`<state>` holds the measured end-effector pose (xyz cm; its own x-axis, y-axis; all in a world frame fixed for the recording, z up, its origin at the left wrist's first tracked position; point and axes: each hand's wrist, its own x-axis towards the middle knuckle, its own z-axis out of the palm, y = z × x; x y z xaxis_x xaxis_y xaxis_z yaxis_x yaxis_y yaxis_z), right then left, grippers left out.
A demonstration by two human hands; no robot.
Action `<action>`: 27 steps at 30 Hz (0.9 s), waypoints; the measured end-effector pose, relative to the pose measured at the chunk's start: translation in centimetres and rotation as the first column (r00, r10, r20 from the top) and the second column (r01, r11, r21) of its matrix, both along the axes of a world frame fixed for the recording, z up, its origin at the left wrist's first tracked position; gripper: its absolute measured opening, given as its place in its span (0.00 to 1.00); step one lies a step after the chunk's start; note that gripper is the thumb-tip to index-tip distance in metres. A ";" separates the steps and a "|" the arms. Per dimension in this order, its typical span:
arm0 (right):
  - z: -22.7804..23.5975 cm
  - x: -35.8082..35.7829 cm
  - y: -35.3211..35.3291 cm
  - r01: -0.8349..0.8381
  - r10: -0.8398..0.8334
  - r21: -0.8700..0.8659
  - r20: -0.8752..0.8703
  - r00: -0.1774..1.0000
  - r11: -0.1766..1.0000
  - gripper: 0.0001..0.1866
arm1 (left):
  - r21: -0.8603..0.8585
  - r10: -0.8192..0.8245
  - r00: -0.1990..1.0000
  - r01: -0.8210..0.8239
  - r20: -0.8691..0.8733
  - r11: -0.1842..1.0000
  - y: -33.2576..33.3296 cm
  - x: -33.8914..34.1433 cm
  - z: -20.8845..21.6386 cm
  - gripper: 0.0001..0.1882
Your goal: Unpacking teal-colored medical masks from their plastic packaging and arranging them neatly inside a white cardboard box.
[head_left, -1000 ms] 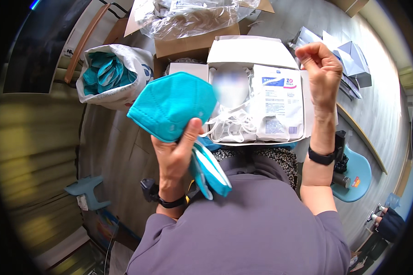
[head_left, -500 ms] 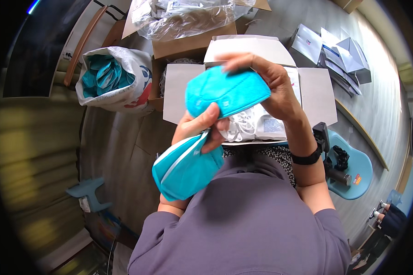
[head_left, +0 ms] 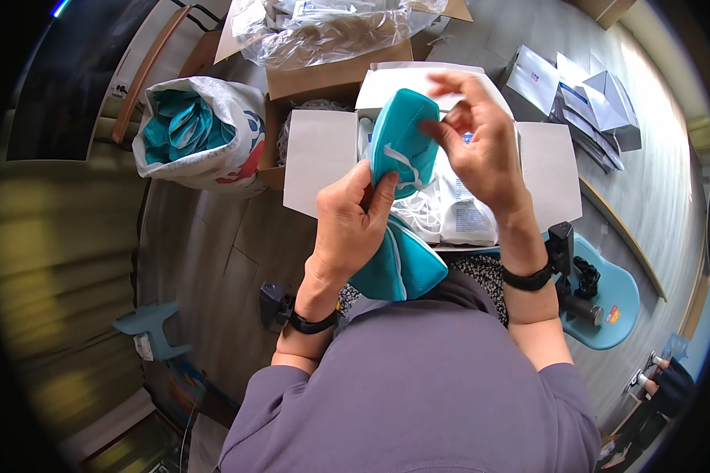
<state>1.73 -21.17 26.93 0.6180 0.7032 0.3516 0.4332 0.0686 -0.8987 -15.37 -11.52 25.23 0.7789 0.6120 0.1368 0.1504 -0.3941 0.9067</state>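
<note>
My left hand [head_left: 345, 225] is closed on the lower edge of a folded teal face mask [head_left: 405, 130], which stands nearly upright with its white strap showing. More folded teal masks [head_left: 409, 264] hang below that hand, in front of my lap; how they are gripped is hidden. My right hand [head_left: 481, 150] is at the upper mask's right side, its thumb against the edge and its other fingers apart, slightly blurred. Beneath both hands stands an open white carton [head_left: 548, 169] with printed white packets [head_left: 467, 217] and a bundle of white straps [head_left: 420, 211] inside.
A white bag [head_left: 241, 169] full of teal masks stands at the left. Behind the carton is a brown cardboard box [head_left: 292, 83] with clear plastic [head_left: 331, 39]. Paper bags [head_left: 599, 110] lie far right, and a blue stool [head_left: 611, 315] holds a dark item.
The upper mask has turned from lying sideways to nearly upright, its strapped side now showing. My left hand has turned over, and the lower masks have swung right. My right hand's fingers have lifted off.
</note>
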 end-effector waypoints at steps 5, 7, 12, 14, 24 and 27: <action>0.5 -1.8 -0.5 -0.018 0.017 0.005 0.097 0.995 1.000 0.09 | 0.031 0.023 1.000 -0.023 0.004 0.999 0.1 0.1 -0.2 0.10; -0.5 -2.4 0.1 -0.114 0.123 -0.070 0.135 0.983 0.991 0.08 | 0.113 0.005 1.000 -0.007 0.017 0.994 0.1 0.2 -0.1 0.11; -1.8 0.3 0.6 0.171 -0.137 0.005 0.620 0.773 0.985 0.08 | 0.067 0.020 1.000 -0.019 -0.012 0.998 -0.3 -1.1 0.9 0.17; -4.1 2.7 0.7 0.298 -0.276 0.085 0.668 0.691 0.951 0.07 | 0.023 0.068 0.998 -0.068 0.002 0.997 -0.6 -2.2 1.5 0.11; 0.0 -5.5 0.1 -0.249 0.188 -0.128 -0.367 0.911 0.960 0.04 | -0.144 0.280 0.943 -0.256 0.181 0.956 0.4 -1.5 0.5 0.07; -1.3 -6.3 0.5 -0.198 0.182 -0.030 -0.276 0.944 0.980 0.08 | -0.076 0.303 0.919 -0.293 0.254 0.953 0.3 -1.0 0.2 0.06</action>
